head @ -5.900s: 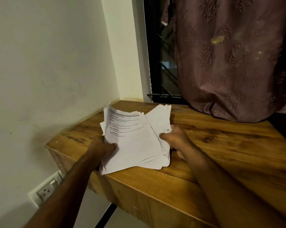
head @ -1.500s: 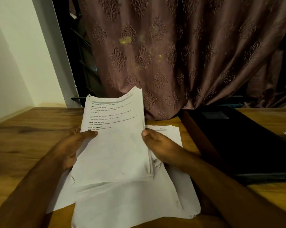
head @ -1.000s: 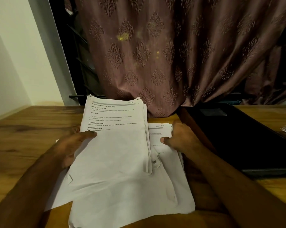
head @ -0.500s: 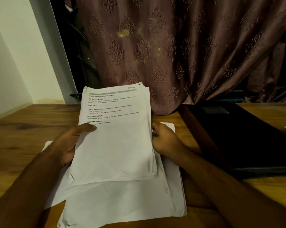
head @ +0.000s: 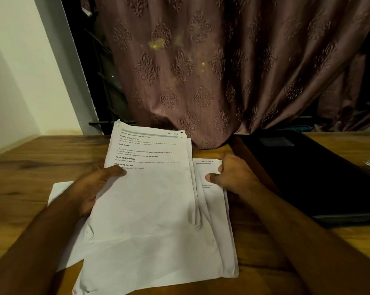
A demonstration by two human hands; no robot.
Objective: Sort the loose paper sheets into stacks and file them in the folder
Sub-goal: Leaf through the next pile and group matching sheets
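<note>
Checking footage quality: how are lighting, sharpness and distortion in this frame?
Head view: dim, warm lighting; the open black folder is nearly featureless. Headings on the held stack are readable, the small print blurred. Wide-angle bending at the wall edge. No glare.

Dim, warm light here, brightest on the white sheets (head: pixel 150 194) and the pale wall (head: pixel 20 71) at left, while the black folder (head: pixel 307 177) at the table's (head: pixel 26 167) right edge sinks into near-featureless shadow. Wide-angle bend shows toward the frame edges; fine print reads soft, and the forearms go blurry low down.
</note>
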